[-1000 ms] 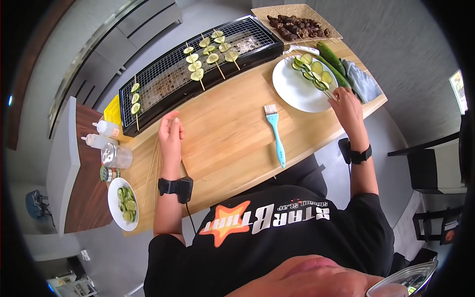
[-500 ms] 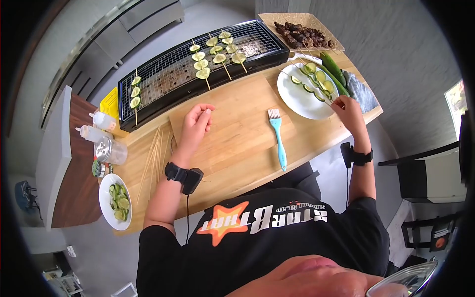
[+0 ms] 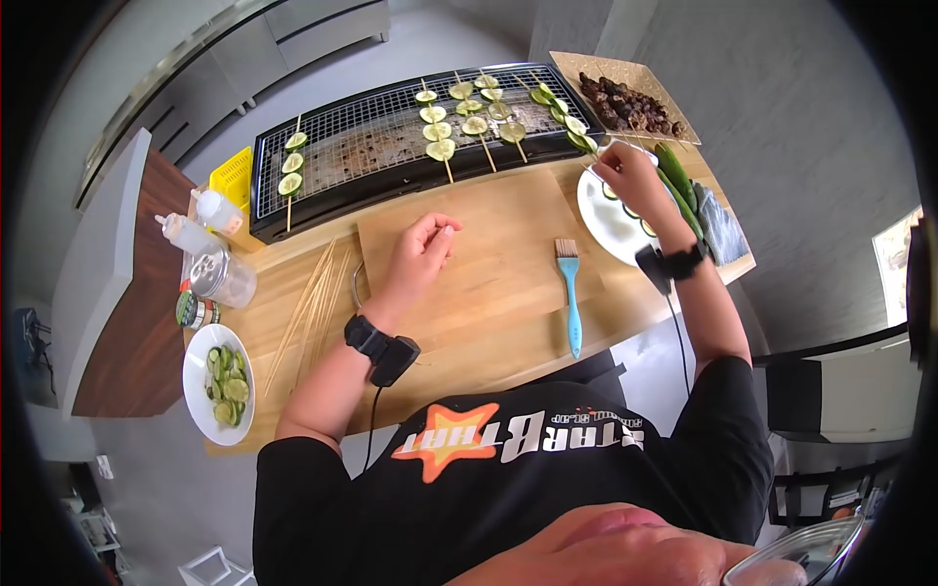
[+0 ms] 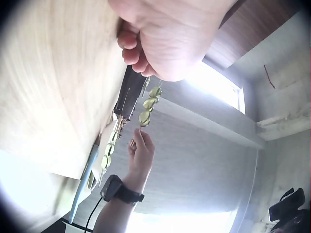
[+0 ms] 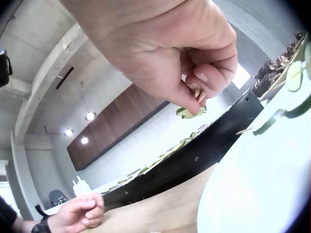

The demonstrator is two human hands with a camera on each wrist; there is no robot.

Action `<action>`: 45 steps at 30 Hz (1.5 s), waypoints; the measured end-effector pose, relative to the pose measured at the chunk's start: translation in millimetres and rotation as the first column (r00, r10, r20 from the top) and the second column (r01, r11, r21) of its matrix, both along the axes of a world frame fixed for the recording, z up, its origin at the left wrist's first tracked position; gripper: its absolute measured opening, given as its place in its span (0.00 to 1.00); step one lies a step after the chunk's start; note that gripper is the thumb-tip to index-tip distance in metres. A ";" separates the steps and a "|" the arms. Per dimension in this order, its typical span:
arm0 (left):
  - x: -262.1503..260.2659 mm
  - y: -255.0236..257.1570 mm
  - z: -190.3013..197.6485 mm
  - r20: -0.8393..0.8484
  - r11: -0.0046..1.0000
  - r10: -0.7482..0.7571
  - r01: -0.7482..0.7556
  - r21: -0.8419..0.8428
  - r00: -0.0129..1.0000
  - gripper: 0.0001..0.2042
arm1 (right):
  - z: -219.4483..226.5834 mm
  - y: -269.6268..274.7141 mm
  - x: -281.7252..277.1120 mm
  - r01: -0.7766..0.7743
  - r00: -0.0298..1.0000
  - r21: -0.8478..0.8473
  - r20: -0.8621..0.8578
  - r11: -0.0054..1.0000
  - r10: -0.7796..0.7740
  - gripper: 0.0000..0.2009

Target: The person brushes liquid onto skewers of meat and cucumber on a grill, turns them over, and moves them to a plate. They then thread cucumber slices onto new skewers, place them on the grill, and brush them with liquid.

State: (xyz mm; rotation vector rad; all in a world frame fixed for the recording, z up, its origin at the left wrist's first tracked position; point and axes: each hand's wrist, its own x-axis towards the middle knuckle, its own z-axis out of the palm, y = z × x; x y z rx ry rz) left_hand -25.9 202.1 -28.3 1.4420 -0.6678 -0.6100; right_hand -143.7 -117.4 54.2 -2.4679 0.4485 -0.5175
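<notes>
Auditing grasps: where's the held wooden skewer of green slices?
Head view, upper right: skewer, pinched in right hand, at right end of long black grill, near round white plate.

Lifted a skewer of green slices (image 3: 575,125) off the white plate (image 3: 608,232) with the right hand (image 3: 630,181), up over the grill's (image 3: 362,137) right end; brought the left hand (image 3: 423,252) farther over the board (image 3: 518,215).

This is looking like a kitchen: grey cabinets (image 3: 239,54) are standing beyond a wooden table (image 3: 469,356), where a barbecue grill (image 3: 362,139), squeeze bottles (image 3: 221,215) and a basting brush (image 3: 572,303) are sitting.
</notes>
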 end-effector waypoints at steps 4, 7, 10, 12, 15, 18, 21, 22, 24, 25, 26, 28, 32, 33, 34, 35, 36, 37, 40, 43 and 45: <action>0.0 -0.3 -1.9 -0.008 1.000 0.002 -0.002 -0.025 1.000 0.07 | -16.7 -9.6 58.3 0.017 0.999 -0.185 -0.026 0.983 -0.023 0.10; -0.5 0.2 -1.5 0.019 1.000 -0.003 0.003 -0.024 1.000 0.07 | -23.5 -13.6 80.6 0.011 1.000 -0.148 -0.028 0.989 -0.015 0.11; -0.4 0.6 -1.6 0.055 1.000 -0.003 0.004 -0.022 0.998 0.07 | -23.6 -18.8 91.2 0.035 0.999 -0.088 -0.021 0.996 -0.037 0.12; -0.5 0.6 -2.3 0.074 1.000 -0.003 0.005 -0.024 0.997 0.07 | -19.6 -28.1 94.3 0.048 0.999 -0.115 -0.012 0.992 -0.050 0.12; -1.1 0.6 -0.7 0.072 1.000 0.000 0.002 -0.024 0.997 0.07 | -23.2 -47.7 98.3 0.064 0.995 -0.168 -0.063 0.984 -0.075 0.13; -1.5 0.5 0.0 0.071 0.999 0.000 0.003 -0.034 0.997 0.07 | -25.0 -57.0 96.4 0.061 0.992 -0.169 -0.102 0.984 -0.079 0.13; -0.6 0.8 -2.0 0.080 1.000 0.000 0.002 -0.026 0.997 0.07 | -13.0 -46.5 83.1 0.083 0.990 -0.138 -0.099 0.987 -0.097 0.12; -0.2 0.5 -3.0 0.082 1.000 0.002 0.001 -0.028 0.997 0.07 | -7.1 -41.2 75.0 0.082 0.993 -0.119 -0.078 0.989 -0.092 0.12; 0.4 -0.2 -5.1 0.087 1.000 0.003 0.000 -0.028 0.996 0.07 | 0.9 -32.6 56.0 0.059 0.997 -0.151 -0.044 0.987 -0.066 0.11; 0.0 0.0 -4.7 0.084 1.000 0.010 -0.009 -0.021 0.996 0.07 | 3.4 -32.1 42.6 0.038 0.998 -0.202 -0.033 0.979 -0.045 0.11; -0.6 0.5 -2.9 0.081 1.000 0.015 -0.014 -0.014 0.997 0.08 | 5.7 -34.2 29.8 0.020 0.999 -0.252 -0.024 0.968 -0.027 0.10; -1.7 1.2 1.3 0.063 1.000 0.018 -0.017 -0.007 0.998 0.07 | 9.2 -42.5 1.9 -0.055 0.996 -0.356 -0.091 0.933 0.025 0.11; -3.2 0.4 3.5 0.030 1.000 -0.006 0.006 -0.006 1.000 0.07 | 17.8 -29.0 -66.3 0.026 0.959 -0.324 -0.258 0.946 -0.115 0.14; -3.2 0.0 2.9 0.032 1.000 -0.008 0.008 -0.008 0.999 0.07 | 17.0 -28.8 -77.2 0.025 0.951 -0.326 -0.283 0.945 -0.123 0.14; -3.7 -0.3 1.9 0.039 1.000 -0.007 0.007 -0.001 0.999 0.07 | 15.8 -28.4 -87.3 0.023 0.943 -0.328 -0.306 0.944 -0.129 0.14; -3.5 -0.7 1.4 0.049 1.000 -0.004 0.004 0.007 0.999 0.07 | 14.3 -27.6 -96.3 0.042 0.935 -0.353 -0.315 0.935 -0.161 0.14; -3.1 -1.0 1.1 0.059 1.000 0.000 -0.001 0.013 0.998 0.07 | 11.8 -28.0 -104.5 0.051 0.928 -0.354 -0.330 0.934 -0.176 0.14; -2.8 -1.1 0.5 0.057 1.000 -0.004 0.003 0.015 0.998 0.07 | 7.9 -29.3 -112.1 0.058 0.920 -0.356 -0.345 0.933 -0.188 0.14; -2.3 -1.1 -0.2 0.054 1.000 -0.011 0.011 0.014 0.998 0.07 | -4.7 -33.4 -126.4 0.055 0.922 -0.289 -0.353 0.956 -0.159 0.13; -2.6 -1.1 0.7 0.052 1.000 -0.019 0.019 0.006 0.998 0.07 | -9.9 -35.3 -131.1 0.074 0.923 -0.223 -0.354 0.972 -0.151 0.10; -1.7 -0.1 1.6 0.054 1.000 -0.025 0.025 0.007 0.998 0.07 | -8.2 -32.3 -132.5 0.083 0.937 -0.202 -0.318 0.976 -0.146 0.09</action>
